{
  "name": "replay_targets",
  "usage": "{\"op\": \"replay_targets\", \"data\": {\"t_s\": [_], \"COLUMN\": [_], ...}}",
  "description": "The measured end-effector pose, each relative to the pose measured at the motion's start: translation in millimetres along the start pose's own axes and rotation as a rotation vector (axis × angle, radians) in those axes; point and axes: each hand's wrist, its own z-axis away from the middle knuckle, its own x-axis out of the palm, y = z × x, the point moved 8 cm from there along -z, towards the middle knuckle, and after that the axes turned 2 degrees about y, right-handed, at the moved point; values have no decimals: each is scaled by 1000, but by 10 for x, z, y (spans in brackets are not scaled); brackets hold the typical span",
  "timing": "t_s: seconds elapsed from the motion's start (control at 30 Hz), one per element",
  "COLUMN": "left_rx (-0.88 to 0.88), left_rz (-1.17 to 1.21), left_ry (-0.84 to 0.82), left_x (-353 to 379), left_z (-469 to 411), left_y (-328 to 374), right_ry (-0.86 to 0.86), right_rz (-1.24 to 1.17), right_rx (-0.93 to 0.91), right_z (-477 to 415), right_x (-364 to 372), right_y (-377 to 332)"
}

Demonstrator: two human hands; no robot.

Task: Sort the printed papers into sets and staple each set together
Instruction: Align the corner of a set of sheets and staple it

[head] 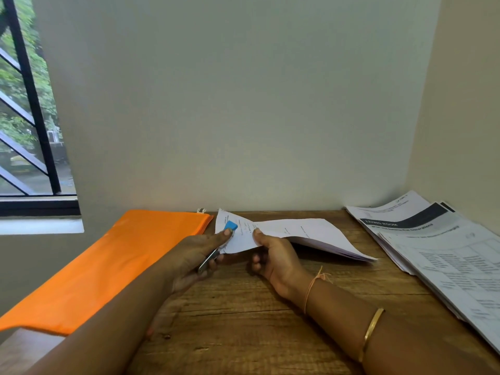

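A set of printed papers is lifted off the wooden desk near the back wall, its left corner bent upward. My left hand grips a small stapler with a blue top and metal base, clamped over that left corner. My right hand pinches the sheets just right of the stapler, thumb on top and fingers underneath. The stapler's jaw is partly hidden by the paper.
An orange folder lies along the desk's left side, overhanging the edge. A spread stack of printed papers covers the right side by the side wall. A window with bars is at the far left.
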Motion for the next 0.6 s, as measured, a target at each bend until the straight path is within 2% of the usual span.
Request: {"op": "replay_targets", "data": {"t_s": [0.13,0.3,0.6], "left_rx": [10,-51,-168], "left_rz": [34,138,240], "left_ry": [6,93,90], "left_x": [5,-81,-94], "left_z": [14,-47,-119], "left_y": [11,-53,-182], "right_ry": [-4,-3,1], "right_rz": [-4,-1,-7], "right_rx": [2,2,7], "right_z": [15,29,36], "right_x": [5,4,1], "right_y": [-4,-11,-14]}}
